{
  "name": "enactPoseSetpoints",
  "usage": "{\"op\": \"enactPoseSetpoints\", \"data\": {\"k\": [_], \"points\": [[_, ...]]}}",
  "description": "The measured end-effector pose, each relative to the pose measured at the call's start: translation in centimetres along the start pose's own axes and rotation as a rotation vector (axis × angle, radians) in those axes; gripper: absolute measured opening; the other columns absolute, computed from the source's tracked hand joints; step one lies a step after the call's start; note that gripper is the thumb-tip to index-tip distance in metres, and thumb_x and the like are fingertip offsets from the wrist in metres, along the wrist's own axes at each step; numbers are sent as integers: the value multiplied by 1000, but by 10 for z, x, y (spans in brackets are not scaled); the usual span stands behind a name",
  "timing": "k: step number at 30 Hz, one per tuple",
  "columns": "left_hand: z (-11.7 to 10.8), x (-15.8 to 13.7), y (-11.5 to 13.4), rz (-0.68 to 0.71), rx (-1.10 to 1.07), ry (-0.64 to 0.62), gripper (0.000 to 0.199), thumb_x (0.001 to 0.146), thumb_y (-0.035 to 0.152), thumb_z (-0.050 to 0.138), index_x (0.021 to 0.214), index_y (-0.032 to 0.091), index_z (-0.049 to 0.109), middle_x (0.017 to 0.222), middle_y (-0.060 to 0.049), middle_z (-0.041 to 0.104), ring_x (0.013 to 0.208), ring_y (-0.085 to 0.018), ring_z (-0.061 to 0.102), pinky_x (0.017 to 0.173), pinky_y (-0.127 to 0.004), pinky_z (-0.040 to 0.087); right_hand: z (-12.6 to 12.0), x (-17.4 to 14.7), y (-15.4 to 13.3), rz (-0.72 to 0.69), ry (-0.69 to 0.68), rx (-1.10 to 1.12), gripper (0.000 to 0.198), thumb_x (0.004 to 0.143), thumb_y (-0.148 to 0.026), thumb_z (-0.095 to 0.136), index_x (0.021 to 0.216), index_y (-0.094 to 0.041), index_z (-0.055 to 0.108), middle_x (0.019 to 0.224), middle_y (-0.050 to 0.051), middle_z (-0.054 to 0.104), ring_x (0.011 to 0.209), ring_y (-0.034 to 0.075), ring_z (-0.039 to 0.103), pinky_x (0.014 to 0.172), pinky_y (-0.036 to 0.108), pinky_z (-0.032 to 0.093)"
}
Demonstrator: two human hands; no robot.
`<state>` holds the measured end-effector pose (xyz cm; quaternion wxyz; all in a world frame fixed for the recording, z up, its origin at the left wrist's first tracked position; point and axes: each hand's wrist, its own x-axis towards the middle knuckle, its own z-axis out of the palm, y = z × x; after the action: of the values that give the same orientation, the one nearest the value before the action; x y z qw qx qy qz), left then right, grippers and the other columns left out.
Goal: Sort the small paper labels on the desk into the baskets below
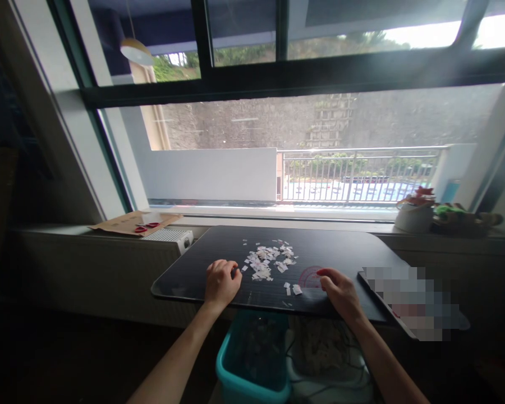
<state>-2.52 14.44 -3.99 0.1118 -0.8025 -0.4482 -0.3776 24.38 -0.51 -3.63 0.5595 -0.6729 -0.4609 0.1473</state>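
Note:
A loose heap of small white paper pieces [263, 261] lies on the dark table [336, 244]. Just left of the heap, my left hand [222, 282] rests near the front edge with its fingers curled in; what they hold, if anything, is hidden. My right hand [340, 289] is on the right side, thumb and forefinger drawn close together. Its fingertips are at a round shape with red curved lines [310, 277]; whether they grip it or something smaller I cannot make out. A few paper pieces [297, 289] lie apart from the heap, between my hands.
Below the table's front edge stand a turquoise bin [252, 387] and a pale container [328, 379]. A blurred-out flat item [416, 303] is at the right edge. Red-handled scissors [145, 227] lie on brown cardboard [118, 223] at left. A white pot [413, 217] stands on the sill.

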Motion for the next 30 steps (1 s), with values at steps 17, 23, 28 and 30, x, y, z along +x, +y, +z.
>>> {"op": "enactPoseSetpoints", "data": {"k": [17,23,28,30], "points": [[0,0,0,-2,-8,-4,12,77,22,51,77,19,62,79,-5,64,91,-25,56,86,-39,38,-11,-16,-7,18,-4,-19,27,70,-33,49,81,-16,67,61,1,62,59,17,55,55,25,39],[0,-1,0,1,-7,1,12,77,22,50,77,19,62,79,-5,64,90,-25,56,86,-40,38,-19,-29,-9,9,-75,-30,26,70,-31,50,80,-16,68,63,1,64,61,17,58,54,24,40],[1,0,-1,7,-7,4,11,77,22,51,76,19,62,78,-5,64,90,-25,56,86,-39,38,-25,-39,-12,26,-16,0,24,69,-31,52,78,-16,68,64,2,66,60,17,60,54,24,41],[1,0,-1,8,-3,9,11,77,22,51,76,20,62,78,-5,63,90,-25,56,86,-39,38,-25,-41,-13,37,11,19,26,69,-33,53,81,-16,69,65,2,67,61,17,60,53,24,41]]}}
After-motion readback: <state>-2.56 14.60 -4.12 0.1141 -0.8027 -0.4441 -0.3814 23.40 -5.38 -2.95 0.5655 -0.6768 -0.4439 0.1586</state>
